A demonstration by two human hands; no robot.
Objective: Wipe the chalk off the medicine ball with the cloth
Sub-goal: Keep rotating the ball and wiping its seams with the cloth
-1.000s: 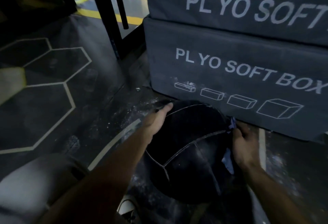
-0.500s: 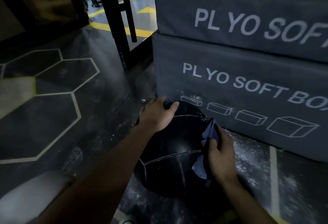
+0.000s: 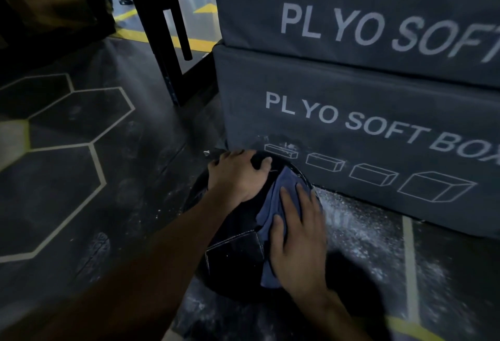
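On the floor, against the lower plyo box (image 3: 378,135): black medicine ball (image 3: 232,254), scattered chalk dust (image 3: 349,221) just to its right.
Left hand (image 3: 238,175): fingers curled over the ball's top, bracing it.
Right hand (image 3: 297,232): flat, fingers straight, pressing the blue cloth (image 3: 273,200) onto the upper right face.
Step in hand: wiping across the panels.
Done well: firm even pressure; strokes along and over the stitched seams; ball turned under the bracing hand to reach hidden faces; cloth refolded to a fresh side; freshly wiped faces kept off the dusty floor.
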